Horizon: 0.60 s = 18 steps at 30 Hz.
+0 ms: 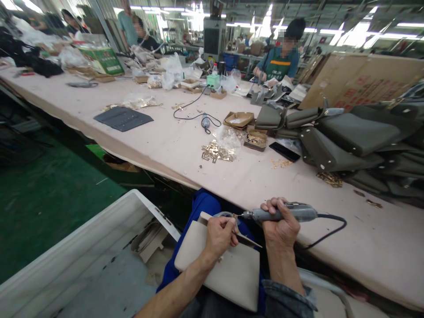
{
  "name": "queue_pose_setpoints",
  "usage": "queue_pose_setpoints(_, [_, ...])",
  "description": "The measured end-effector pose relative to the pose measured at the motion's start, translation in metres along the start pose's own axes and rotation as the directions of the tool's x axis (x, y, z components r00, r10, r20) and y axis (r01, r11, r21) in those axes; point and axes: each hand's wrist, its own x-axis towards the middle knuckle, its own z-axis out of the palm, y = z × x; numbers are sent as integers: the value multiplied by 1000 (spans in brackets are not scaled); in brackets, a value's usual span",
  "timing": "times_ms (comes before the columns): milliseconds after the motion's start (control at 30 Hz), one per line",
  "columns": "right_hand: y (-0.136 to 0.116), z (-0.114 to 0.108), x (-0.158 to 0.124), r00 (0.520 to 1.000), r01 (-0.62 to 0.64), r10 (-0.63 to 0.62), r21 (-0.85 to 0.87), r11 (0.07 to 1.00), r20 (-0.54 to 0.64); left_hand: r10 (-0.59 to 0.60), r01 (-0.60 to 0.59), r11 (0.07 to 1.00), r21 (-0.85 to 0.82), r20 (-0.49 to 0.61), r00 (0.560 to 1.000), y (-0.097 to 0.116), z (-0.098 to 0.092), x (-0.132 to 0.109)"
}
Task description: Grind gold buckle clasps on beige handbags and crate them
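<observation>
A beige handbag (232, 274) rests on my lap over blue cloth. Pinched at its raised flap is my left hand (220, 234), its fingers closed around the edge beside a small brownish-gold piece that is partly hidden. My right hand (281, 225) grips a grey corded electric screwdriver (298, 212), held roughly level and pointing left. The screwdriver's tip meets or nearly meets the piece at my left fingertips; contact is too small to make out.
On the pink-covered table (179, 145) lie a pile of gold metal fittings (217, 152), small cardboard boxes (255, 140), a phone (285, 151) and a second screwdriver (206, 121). Dark olive bags (351, 132) are heaped right. A white bin (132, 207) stands left. A co-worker (281, 57) is across the table.
</observation>
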Motion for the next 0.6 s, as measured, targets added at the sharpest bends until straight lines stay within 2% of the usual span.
queue_pose_setpoints(433, [-2, 8, -10, 996, 68, -63, -82, 994, 56, 7, -3, 998, 66, -52, 999, 6, 0, -2])
queue_pose_setpoints(600, [-3, 14, -16, 988, 119, -103, -146, 982, 115, 18, -12, 996, 85, -66, 998, 10, 1, -4])
